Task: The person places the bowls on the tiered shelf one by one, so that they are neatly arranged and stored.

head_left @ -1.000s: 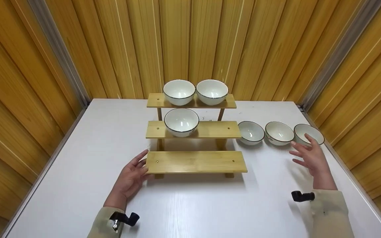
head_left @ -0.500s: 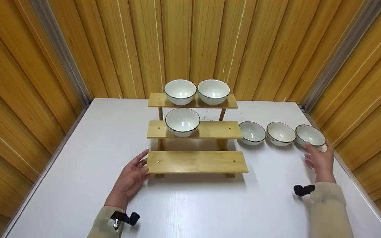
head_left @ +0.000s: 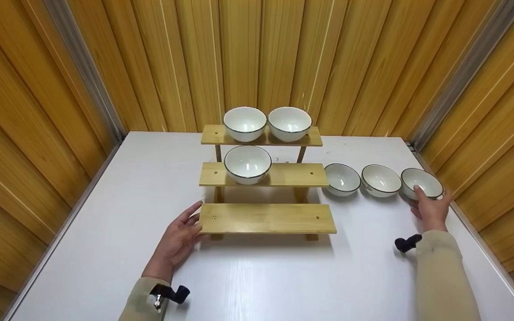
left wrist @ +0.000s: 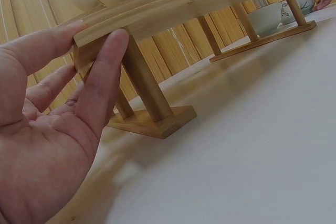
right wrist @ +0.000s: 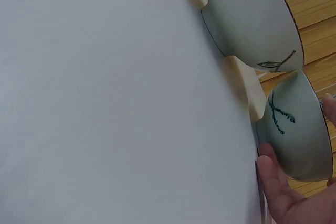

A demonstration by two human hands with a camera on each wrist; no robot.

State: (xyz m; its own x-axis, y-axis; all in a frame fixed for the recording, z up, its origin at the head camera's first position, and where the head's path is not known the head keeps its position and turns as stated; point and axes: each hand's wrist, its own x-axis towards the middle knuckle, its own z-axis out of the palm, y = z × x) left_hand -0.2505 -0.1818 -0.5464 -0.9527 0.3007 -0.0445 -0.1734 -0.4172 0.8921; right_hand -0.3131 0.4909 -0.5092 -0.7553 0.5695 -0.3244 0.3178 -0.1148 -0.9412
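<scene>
At the right end of a row on the table, my right hand grips a small white bowl with a dark rim and a green sprig; the thumb is over its rim, the fingers low on its outside. Whether this bowl touches the table I cannot tell. My left hand holds the left end of the lowest board of a three-step wooden display stand, thumb at the front edge and fingers at the end. Two bowls sit on the top board; one bowl stands on the middle board's left half.
Left of the gripped bowl stand two more bowls on the white table, the leftmost close beside the stand's middle board. Wood-patterned walls enclose the table at the back and sides, the right one near my right hand.
My right hand has moved from above and left of the rightmost bowl to its near right side and taken hold of it. My left hand stays at the stand.
</scene>
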